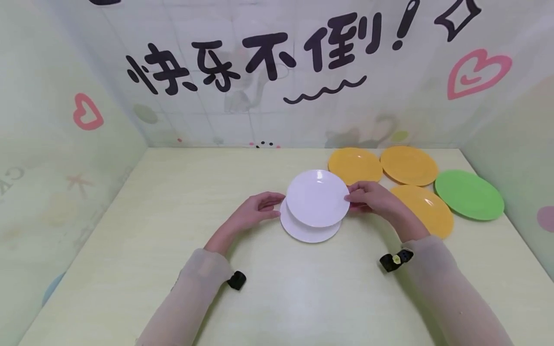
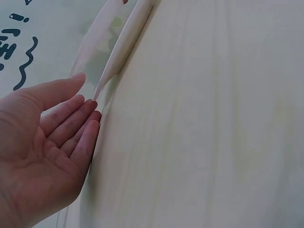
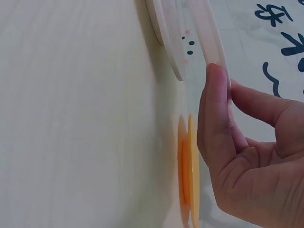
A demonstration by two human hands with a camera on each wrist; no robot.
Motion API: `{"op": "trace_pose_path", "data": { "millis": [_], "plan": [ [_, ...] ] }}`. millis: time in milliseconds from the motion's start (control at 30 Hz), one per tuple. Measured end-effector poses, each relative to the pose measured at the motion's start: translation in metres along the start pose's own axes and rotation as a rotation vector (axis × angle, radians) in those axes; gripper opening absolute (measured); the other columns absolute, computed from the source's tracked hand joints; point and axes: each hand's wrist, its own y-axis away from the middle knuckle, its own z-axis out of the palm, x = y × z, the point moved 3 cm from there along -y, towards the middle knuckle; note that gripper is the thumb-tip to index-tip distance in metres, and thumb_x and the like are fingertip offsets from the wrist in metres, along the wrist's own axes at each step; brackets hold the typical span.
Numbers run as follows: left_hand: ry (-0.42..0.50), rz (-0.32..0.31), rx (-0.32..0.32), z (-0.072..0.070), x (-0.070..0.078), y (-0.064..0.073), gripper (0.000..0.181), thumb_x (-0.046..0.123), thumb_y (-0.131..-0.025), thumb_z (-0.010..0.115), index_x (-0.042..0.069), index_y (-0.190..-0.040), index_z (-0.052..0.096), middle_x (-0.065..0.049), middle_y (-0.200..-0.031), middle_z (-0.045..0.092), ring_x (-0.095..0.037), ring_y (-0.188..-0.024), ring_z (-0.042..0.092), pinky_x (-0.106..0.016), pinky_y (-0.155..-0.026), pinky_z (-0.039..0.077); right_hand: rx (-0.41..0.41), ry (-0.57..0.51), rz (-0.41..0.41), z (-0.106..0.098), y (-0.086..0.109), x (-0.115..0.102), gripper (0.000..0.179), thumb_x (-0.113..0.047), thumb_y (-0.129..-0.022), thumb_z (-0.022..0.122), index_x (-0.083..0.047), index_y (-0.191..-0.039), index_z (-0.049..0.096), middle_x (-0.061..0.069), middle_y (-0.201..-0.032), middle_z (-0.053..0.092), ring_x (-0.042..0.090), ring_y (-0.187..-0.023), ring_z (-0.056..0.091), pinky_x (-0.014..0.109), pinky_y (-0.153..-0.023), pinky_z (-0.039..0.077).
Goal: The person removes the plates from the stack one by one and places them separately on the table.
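A white plate (image 1: 318, 197) is raised over a second white plate (image 1: 309, 234), overlapping most of it in the head view. My right hand (image 1: 375, 198) pinches the raised plate's right rim, thumb on top and fingers underneath. The right wrist view shows a gap between this upper plate (image 3: 207, 35) and the lower one (image 3: 167, 38). At the left side of the lower plate is my left hand (image 1: 256, 210), its fingers extended. In the left wrist view its fingertips (image 2: 93, 103) meet the lower plate's edge (image 2: 126, 45), with the thumb apart from it.
Orange plates lie to the right: one at the back (image 1: 355, 164), another beside it (image 1: 409, 165), and one nearer (image 1: 426, 211), partly behind my right forearm. A green plate (image 1: 469, 194) lies by the right wall. Printed walls enclose the pale table (image 1: 277, 298).
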Motion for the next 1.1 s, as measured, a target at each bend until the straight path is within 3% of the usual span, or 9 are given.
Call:
{"op": "trace_pose_path", "data": {
  "millis": [267,433,933,1100],
  "plan": [
    [0.01,-0.015,0.01,-0.002,0.0,0.001,0.045,0.005,-0.095,0.066,0.001,-0.138,0.055,-0.016,-0.145,0.056,-0.029,-0.14,0.049,-0.038,-0.12,0.041,0.084,-0.139,0.017,-0.001,-0.022,-0.013,0.036,-0.018,-0.099,0.062,0.003,-0.125,0.049,-0.003,-0.09,0.064,0.006,-0.076,0.067,0.017,-0.077,0.061],
    [0.022,-0.024,0.003,0.0,-0.002,0.002,0.042,0.005,-0.094,0.066,0.002,-0.135,0.058,-0.015,-0.141,0.059,-0.027,-0.138,0.051,-0.037,-0.119,0.042,0.096,-0.25,0.03,0.003,-0.037,-0.014,0.03,-0.012,-0.098,0.062,0.003,-0.121,0.05,-0.005,-0.083,0.065,0.005,-0.072,0.069,0.017,-0.074,0.061],
    [-0.028,-0.001,0.006,0.004,-0.003,0.002,0.026,0.006,-0.095,0.065,0.001,-0.12,0.065,-0.015,-0.122,0.068,-0.024,-0.119,0.062,-0.034,-0.108,0.051,0.103,-0.287,0.114,0.015,-0.059,-0.011,0.045,-0.01,-0.1,0.059,0.009,-0.138,0.046,-0.007,-0.073,0.066,0.002,-0.067,0.069,0.014,-0.07,0.06],
    [-0.043,0.014,0.002,0.004,-0.004,0.002,0.024,0.006,-0.096,0.065,0.001,-0.119,0.065,-0.016,-0.119,0.069,-0.023,-0.114,0.063,-0.032,-0.105,0.052,0.127,-0.328,0.13,0.02,-0.063,-0.014,0.046,-0.007,-0.099,0.06,0.007,-0.14,0.047,-0.004,-0.079,0.066,0.003,-0.068,0.069,0.016,-0.073,0.061]
  ]
}}
